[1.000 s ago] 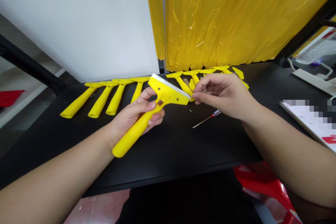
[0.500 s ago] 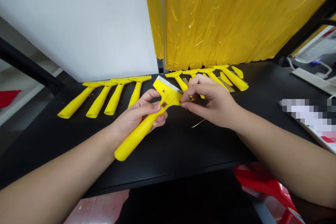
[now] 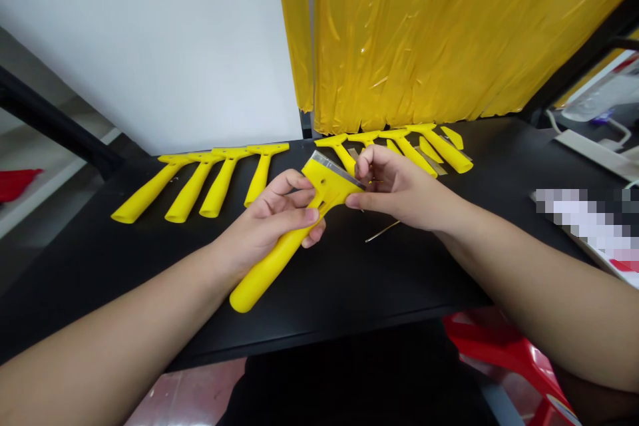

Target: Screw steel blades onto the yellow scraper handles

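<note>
My left hand [image 3: 279,213] is closed around the neck of a yellow scraper [image 3: 267,273], whose handle slants down to the left. A metal blade [image 3: 335,168] shows along the top edge of its head. At the head's right corner, my right hand [image 3: 394,183] pinches the scraper, thumb in front and fingers partly hidden behind. Below that hand, a thin metal rod [image 3: 382,232] lies on the black table [image 3: 349,293]; its far end is out of sight.
Several yellow scraper handles [image 3: 182,193] lie in a row at the left back. More yellow handles [image 3: 452,150], flat yellow pieces [image 3: 453,138] and metal blades lie at the right back. Behind them stand a white panel [image 3: 164,46] and yellow plastic sheeting [image 3: 424,33].
Both hands have shifted slightly right with the scraper, and its head has tilted a little. My right thumb now lies flatter against the head's corner.
</note>
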The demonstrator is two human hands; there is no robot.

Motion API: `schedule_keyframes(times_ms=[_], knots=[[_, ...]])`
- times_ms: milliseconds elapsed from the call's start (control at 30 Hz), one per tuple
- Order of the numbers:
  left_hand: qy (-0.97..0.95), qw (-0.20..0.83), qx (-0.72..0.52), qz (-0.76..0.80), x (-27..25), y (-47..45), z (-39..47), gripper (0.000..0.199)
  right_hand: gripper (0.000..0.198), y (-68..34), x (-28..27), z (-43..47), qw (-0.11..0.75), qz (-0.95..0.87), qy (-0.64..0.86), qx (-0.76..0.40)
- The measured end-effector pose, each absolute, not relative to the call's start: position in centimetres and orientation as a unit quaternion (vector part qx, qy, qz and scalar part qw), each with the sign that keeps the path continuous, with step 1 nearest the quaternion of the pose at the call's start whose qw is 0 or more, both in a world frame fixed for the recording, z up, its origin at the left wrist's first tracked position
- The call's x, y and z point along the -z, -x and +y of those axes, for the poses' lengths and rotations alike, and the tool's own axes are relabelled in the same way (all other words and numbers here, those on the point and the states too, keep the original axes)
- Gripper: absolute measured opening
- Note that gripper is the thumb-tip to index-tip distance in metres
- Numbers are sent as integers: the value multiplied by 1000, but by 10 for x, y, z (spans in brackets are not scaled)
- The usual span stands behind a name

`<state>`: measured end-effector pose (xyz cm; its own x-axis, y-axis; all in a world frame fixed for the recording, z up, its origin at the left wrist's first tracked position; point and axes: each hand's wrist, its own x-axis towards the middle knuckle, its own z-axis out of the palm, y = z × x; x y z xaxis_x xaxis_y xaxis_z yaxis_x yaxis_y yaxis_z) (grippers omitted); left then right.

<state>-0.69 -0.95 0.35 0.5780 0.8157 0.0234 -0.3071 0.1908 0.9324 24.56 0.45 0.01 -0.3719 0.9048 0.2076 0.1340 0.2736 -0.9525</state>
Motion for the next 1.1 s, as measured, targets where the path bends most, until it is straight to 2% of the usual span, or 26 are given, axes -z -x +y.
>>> schedule_keyframes(times_ms=[167,300,367,433,500,600,667,733,800,933,1100], knots=[[-452,766,-380,253,0,9,-4,36,60,-240,4,12,401,-621,373,-560],[-385,794,-382,274,5,10,4,39,58,-258,-8,14,394,-671,379,-502],[-365,800,-383,283,6,10,7,40,47,-277,-17,12,309,-750,406,-421],[-349,804,-384,289,6,10,8,42,30,-296,-23,10,156,-818,454,-315],[-338,805,-388,295,6,11,9,43,24,-309,-25,8,31,-835,492,-243],[-330,804,-393,300,7,13,11,43,18,-314,-22,5,-49,-839,511,-181],[-337,799,-398,301,7,14,12,42,17,-312,-22,4,-46,-855,483,-181],[-365,780,-409,301,7,15,11,41,12,-310,-25,3,-7,-866,453,-212],[-413,743,-431,303,6,14,9,38,3,-307,-27,3,71,-856,441,-260],[-510,632,-501,298,1,12,3,36,17,-297,-24,4,240,-814,453,-274],[-530,579,-538,307,0,11,2,34,16,-282,-12,4,286,-806,456,-248]])
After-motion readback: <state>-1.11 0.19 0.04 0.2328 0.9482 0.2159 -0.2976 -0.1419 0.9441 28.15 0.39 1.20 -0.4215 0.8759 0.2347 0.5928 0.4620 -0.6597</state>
